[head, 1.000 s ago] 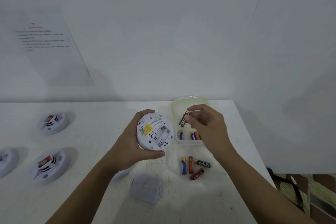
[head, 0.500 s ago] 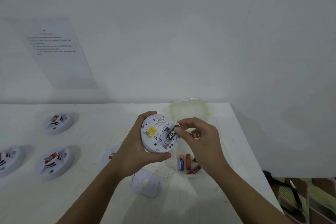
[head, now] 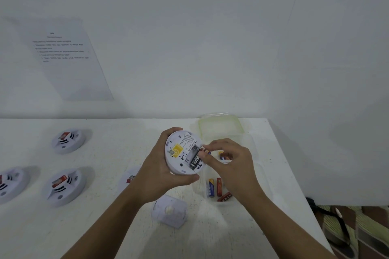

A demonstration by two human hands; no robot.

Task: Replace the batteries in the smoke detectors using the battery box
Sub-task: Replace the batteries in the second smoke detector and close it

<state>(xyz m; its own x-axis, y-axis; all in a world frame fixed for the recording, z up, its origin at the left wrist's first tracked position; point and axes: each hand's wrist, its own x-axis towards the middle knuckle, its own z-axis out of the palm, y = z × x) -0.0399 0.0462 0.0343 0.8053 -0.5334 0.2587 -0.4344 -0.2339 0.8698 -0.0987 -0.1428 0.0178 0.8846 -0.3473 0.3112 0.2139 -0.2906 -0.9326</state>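
My left hand point(head: 160, 176) grips a round white smoke detector point(head: 180, 151) with its back side facing me, a yellow label on it. My right hand point(head: 229, 164) pinches a black battery point(head: 195, 162) and holds it against the detector's open battery slot. Behind my right hand sits the clear battery box point(head: 252, 176) with several batteries inside, partly hidden. Its greenish lid point(head: 221, 126) lies at the table's back edge. A white detector cover point(head: 170, 213) lies on the table below my hands.
Three more smoke detectors point(head: 68, 140) point(head: 64, 186) point(head: 10, 183) lie on the left of the white table, and another point(head: 129, 178) is partly hidden behind my left wrist. The table's right edge point(head: 294, 174) drops to a patterned floor. A paper sheet point(head: 67, 57) hangs on the wall.
My right hand carried the black battery from above the box leftward to the detector, and now holds it in the battery slot. The left hand kept the detector steady.
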